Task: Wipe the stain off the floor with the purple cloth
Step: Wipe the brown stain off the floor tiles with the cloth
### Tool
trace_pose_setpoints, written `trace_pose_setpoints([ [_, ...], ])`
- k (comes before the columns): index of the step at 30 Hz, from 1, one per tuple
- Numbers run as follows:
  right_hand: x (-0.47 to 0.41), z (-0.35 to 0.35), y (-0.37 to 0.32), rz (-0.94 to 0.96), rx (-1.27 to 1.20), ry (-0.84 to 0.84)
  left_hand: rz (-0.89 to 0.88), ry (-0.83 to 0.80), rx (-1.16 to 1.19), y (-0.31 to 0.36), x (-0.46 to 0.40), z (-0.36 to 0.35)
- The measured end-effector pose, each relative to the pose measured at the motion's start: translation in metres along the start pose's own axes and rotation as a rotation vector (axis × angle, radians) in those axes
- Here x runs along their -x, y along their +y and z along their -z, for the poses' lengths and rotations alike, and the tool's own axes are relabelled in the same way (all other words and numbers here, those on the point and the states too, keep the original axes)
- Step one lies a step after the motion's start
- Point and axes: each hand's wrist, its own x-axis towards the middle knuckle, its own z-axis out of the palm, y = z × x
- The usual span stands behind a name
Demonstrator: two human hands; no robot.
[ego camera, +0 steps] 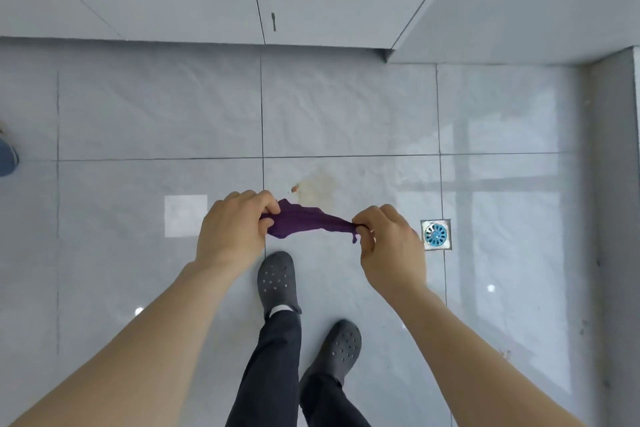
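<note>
I stood over the stain [317, 189], left hand [233, 230] and right hand [389, 246] with fingers clamped on the cloth [304, 220], stretched mid-air; bunched so thin, it risked smearing, not lifting, the mark.

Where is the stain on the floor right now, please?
In the head view, the stain lies on the floor tile just beyond the cloth, which the left hand and right hand hold. The drain sits to its right.
</note>
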Motion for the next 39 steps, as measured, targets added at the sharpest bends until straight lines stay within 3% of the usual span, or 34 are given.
trace_pose_setpoints([
  [11, -0.037, -0.194, 0.116, -0.008, 0.021, -0.068, 0.026, -0.191, 0.001, -0.085, -0.056, -0.201],
  [16, -0.082, -0.264, 0.149, 0.003, 0.022, 0.008, -0.022, -0.202, -0.006, -0.118, -0.109, -0.26],
  [23, -0.15, -0.335, 0.172, -0.013, 0.017, 0.289, -0.121, -0.016, 0.024, -0.144, -0.185, -0.312],
  [32, -0.202, -0.348, 0.174, 0.058, -0.13, 0.501, -0.285, 0.154, -0.025, -0.155, -0.2, -0.347],
  [35, -0.195, -0.362, 0.164, 0.111, -0.059, 0.469, -0.247, 0.282, -0.055, -0.17, -0.208, -0.341],
  [39, -0.169, -0.406, 0.153, 0.235, 0.172, 0.188, -0.168, 0.331, -0.158, -0.19, -0.225, -0.334],
])
